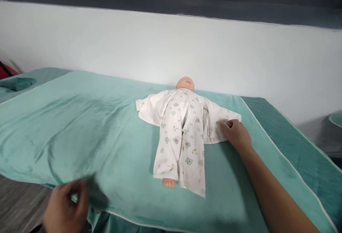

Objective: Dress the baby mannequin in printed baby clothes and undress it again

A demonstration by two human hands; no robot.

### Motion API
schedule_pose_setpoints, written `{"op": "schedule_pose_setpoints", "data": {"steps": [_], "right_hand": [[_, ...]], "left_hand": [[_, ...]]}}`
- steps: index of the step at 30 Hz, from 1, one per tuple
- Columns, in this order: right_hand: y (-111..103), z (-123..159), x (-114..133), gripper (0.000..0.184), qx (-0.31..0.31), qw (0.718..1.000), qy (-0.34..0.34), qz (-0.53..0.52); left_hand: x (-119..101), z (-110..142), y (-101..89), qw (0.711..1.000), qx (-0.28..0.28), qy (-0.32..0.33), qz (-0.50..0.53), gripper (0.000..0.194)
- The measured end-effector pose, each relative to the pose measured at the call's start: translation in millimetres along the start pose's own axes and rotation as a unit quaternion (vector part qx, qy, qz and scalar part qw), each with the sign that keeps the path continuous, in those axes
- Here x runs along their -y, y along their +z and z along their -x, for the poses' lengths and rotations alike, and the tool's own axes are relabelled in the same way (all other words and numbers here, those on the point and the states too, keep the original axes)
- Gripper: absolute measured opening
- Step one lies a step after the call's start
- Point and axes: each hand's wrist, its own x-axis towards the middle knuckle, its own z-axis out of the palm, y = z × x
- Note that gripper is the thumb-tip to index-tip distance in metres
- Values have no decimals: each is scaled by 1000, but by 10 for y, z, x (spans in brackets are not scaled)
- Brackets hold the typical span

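Observation:
A baby doll (185,83) lies on its back on a green bed cover, its head toward the wall and one bare foot (168,182) showing at the hem. It wears a white baby gown (173,133) with small animal prints, the sleeves spread to both sides. At the sleeve on the right, my right hand (237,133) pinches the cloth between thumb and fingers. My left hand (66,206), blurred, hangs over the bed's front edge, apart from the doll. Its thumb and fingers curl together in a loop, and no held thing shows.
The green cover (107,126) spreads across the bed, wrinkled on the left, with a darker green strip (283,129) along the right. A white wall (160,44) rises behind the doll's head, under a dark window frame (171,5). Grey floor (18,204) shows at the lower left.

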Motion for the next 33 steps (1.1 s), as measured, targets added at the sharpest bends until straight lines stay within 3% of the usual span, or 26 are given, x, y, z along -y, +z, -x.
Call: {"op": "schedule_pose_setpoints", "data": {"steps": [2, 4, 6, 8, 10, 12, 14, 16, 19, 22, 26, 29, 31, 33], "right_hand": [[-60, -109, 67, 36, 78, 996, 35, 17], [-110, -184, 190, 30, 122, 990, 40, -50], [-150, -215, 386, 27, 113, 973, 40, -198], [-192, -184, 656, 28, 62, 933, 31, -354], [-242, -74, 959, 29, 20, 902, -36, -431], [-290, 109, 1217, 24, 45, 897, -184, -399], [-309, 332, 1357, 21, 153, 883, -334, -292], [-280, 549, 1351, 29, 126, 878, -403, -223], [-157, 787, 1149, 40, -2, 900, -393, -190], [-41, 897, 934, 36, -43, 923, -338, -180], [-83, 909, 832, 9, -22, 919, -323, -225], [-225, 859, 811, 10, 57, 902, -342, -257], [-316, 793, 802, 17, 141, 884, -353, -272], [-380, 698, 832, 26, 169, 883, -332, -285]], "left_hand": [[-152, -333, 321, 998, -59, 31, -22, 19], [-455, -768, 682, 997, -6, 77, -3, 25], [-817, -1200, 1048, 995, 49, 85, 0, 34], [-1125, -1531, 1384, 994, 90, 41, -37, 43], [-1306, -1727, 1652, 989, 119, -1, -91, 49], [-1355, -1816, 1822, 985, 130, -32, -106, 49], [-1327, -1854, 1892, 986, 145, -43, -74, 44], [-1309, -1870, 1881, 987, 155, -38, 11, 35], [-1469, -1825, 1775, 968, 129, -16, 215, 28], [-1865, -1617, 1648, 934, 104, 48, 339, 25], [-2254, -1152, 1592, 917, 105, 241, 300, 15], [-2202, -866, 1648, 904, 129, 356, 200, 20], [-2095, -775, 1685, 897, 124, 387, 175, 21], [-2015, -755, 1699, 890, 108, 398, 196, 21]]}}
